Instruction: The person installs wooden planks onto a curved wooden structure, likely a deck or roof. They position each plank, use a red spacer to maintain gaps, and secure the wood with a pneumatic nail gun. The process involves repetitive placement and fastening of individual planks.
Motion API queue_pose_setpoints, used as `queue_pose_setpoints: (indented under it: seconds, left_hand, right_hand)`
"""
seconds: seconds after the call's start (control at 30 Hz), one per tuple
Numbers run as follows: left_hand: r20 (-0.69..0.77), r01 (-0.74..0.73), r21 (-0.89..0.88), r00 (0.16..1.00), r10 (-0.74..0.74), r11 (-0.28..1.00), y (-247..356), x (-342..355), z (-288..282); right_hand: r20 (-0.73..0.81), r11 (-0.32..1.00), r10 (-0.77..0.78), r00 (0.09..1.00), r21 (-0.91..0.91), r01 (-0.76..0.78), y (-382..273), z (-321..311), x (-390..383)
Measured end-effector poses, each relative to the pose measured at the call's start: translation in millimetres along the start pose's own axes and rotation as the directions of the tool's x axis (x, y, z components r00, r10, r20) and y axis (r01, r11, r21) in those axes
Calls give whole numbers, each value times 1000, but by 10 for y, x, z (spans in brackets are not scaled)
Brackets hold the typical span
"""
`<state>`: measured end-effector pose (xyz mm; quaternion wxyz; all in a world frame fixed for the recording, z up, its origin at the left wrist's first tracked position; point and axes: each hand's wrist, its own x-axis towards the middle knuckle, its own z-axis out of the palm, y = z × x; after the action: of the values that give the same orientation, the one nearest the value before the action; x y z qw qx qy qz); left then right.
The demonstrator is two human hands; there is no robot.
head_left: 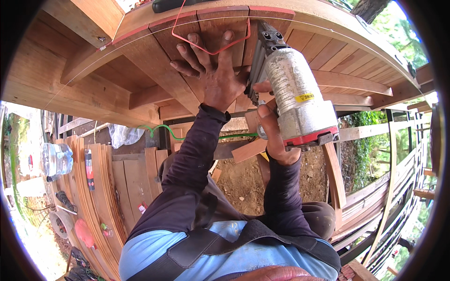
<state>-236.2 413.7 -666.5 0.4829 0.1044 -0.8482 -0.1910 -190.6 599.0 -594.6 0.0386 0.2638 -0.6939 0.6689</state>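
My right hand grips a silver pneumatic nail gun with a red-rimmed end cap. The gun's nose rests at the edge of a wooden board, near the right end of the red-edged pieces. Spread over the neighbouring boards, my left hand lies open, its fingers pressing on the wood. A thin bent red loop lies over the boards around the left fingertips. From the gun's handle a green air hose runs off to the left. My right fingers are partly hidden behind the gun.
A taut white string crosses the curved wooden frame. To the left are stacked planks, a clear water bottle and a dark-red tube. Loose boards and a slatted timber railing stand to the right, above bare soil.
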Motion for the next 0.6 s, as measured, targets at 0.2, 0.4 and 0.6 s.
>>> queue_pose_setpoints:
  seconds: [0.2,0.4,0.6]
  left_hand:
    - [-10,-82,275,996,88,958,66,55,-117]
    - [-51,-70,281,995,88,957,123,72,-126]
    - [-6,-54,291,998,58,955,129,101,-178]
  right_hand:
    - [2,979,-183,983,-90,183,97,-9,3]
    - [4,807,71,997,588,-60,356,-119,-155]
    - [131,489,281,951,833,-259,1237,93,-713]
